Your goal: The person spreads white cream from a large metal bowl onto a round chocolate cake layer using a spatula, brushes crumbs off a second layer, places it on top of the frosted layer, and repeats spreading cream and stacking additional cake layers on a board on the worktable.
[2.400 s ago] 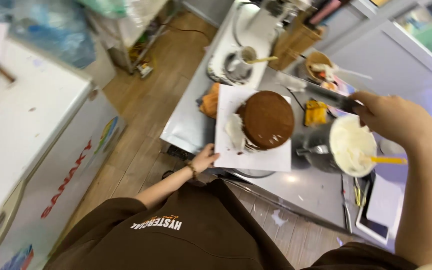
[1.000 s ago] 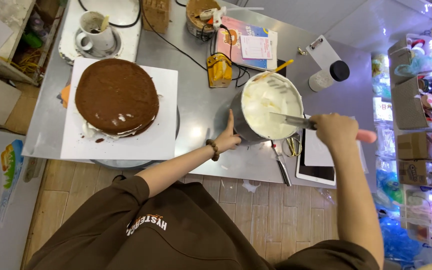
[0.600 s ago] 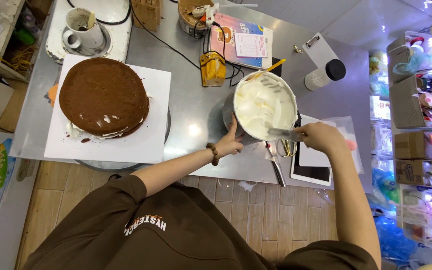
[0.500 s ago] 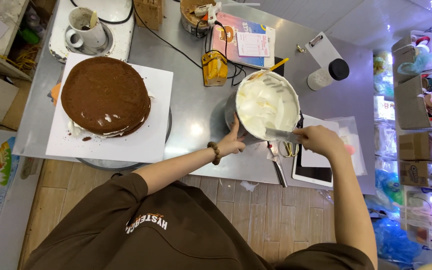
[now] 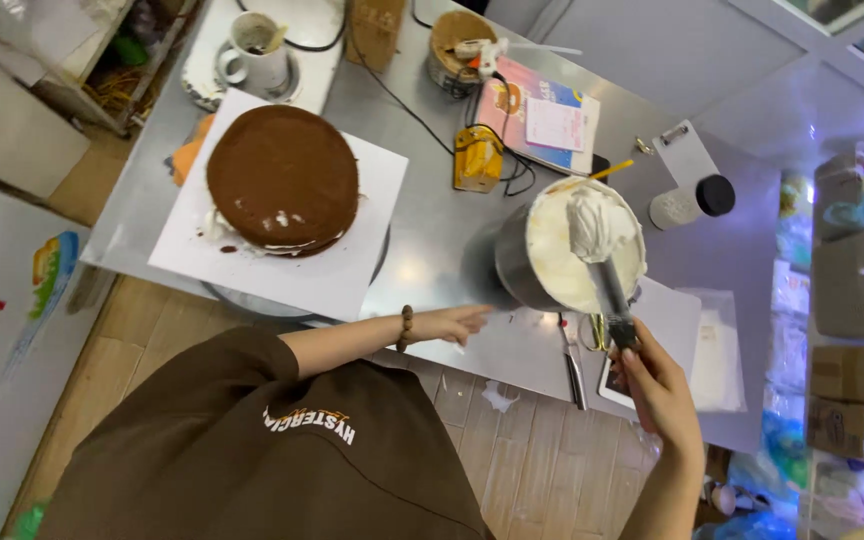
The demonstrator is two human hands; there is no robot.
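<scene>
Head view: right hand (image 5: 657,385) grip pinches spatula (image 5: 607,280) handle, blade loaded with cream lump (image 5: 595,222) above metal bowl (image 5: 577,250). Left hand (image 5: 452,323) spread, resting on table (image 5: 432,250) left of grip. Keep blade level — cream slides easily; chocolate cake (image 5: 282,178) sits far left.

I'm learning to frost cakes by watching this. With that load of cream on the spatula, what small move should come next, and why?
Probably carry the spatula left to the chocolate cake. The right hand holds its blade loaded with white cream above the metal bowl, while the cake's top is bare brown, with cream only at its lower edge. The left hand rests on the steel table.
</scene>
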